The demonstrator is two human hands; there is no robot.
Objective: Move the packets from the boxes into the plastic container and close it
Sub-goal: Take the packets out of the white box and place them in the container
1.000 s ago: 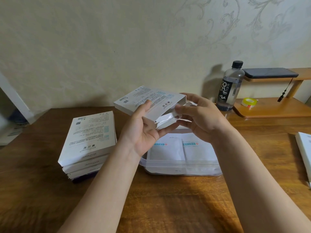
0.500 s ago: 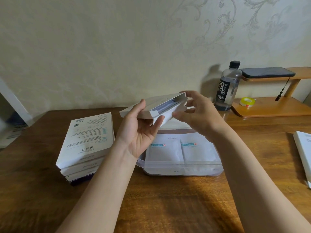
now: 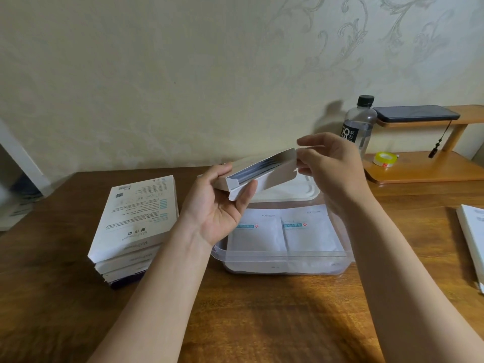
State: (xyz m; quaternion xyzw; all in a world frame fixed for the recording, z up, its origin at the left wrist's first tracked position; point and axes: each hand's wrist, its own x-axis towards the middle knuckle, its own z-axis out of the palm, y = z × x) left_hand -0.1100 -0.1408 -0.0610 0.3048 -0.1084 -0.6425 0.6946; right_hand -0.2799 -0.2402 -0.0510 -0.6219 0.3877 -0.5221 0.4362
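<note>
- An opened box (image 3: 258, 171) is gripped by the left hand (image 3: 220, 213) above the plastic container (image 3: 284, 258), its flap pinched by the right hand (image 3: 328, 163).
- Packets (image 3: 258, 233) are already laid inside (two visible).
- Stacked boxes (image 3: 136, 218) are left; the lid (image 3: 290, 191) is not yet fitted.

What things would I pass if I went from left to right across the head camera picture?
First the stack of boxes → left hand → open box that both hands hold → right hand → yellow tape roll → white box at the right edge.
</note>
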